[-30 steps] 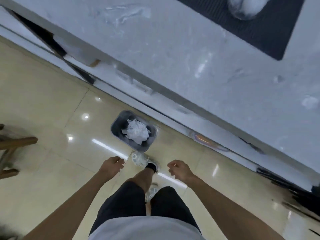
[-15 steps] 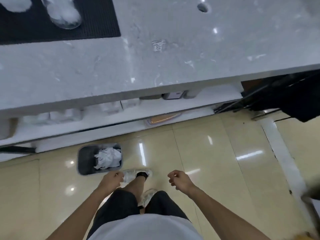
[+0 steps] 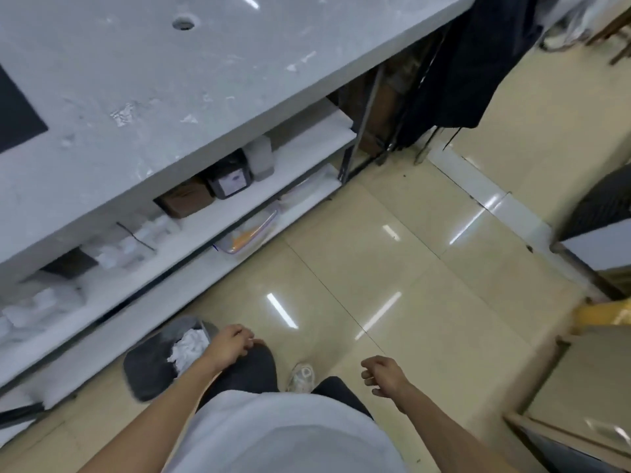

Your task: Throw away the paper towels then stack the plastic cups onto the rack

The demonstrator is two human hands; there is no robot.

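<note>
Head cam looked down at a glossy beige tiled floor [image 3: 392, 254]. A grey marble tabletop [image 3: 170, 87] filled the frame from 9 to 12 o'clock, w/ a small round hole [image 3: 183, 23] near its far edge and a corner of a black mat [image 3: 15, 117] at 9 o'clock. Under it ran white shelves [image 3: 218, 216] holding a dark jug w/ a white label [image 3: 230, 179], a brown box [image 3: 186, 201], blurry white items and, lower down, a clear bag w/ something orange inside [image 3: 247, 233].

Paper towels [image 3: 189, 348], crumpled white, lay inside a grey bin [image 3: 150, 370] on the floor at approx 7 o'clock, just beside the lowest shelf. No cups or rack could be made out.

Left hand [image 3: 230, 346] hung just beside the bin's right rim, over the person's dark shorts [image 3: 246, 373]; fingers curled loosely inward, nothing in it. Right hand [image 3: 384, 375] at approx 5 o'clock hung over bare floor, well apart from the bin, fingers half curled, also w/ nothing in it. A pale sneaker [image 3: 300, 377] showed btwn the hands, and a light grey shirt [image 3: 283, 435] filled 6 o'clock.

At 1 o'clock a black cloth [image 3: 467, 63] hung off the tabletop's end. Cabinet edges [image 3: 580, 387] sat at 3 to 4 o'clock; blurred, details unclear.
</note>
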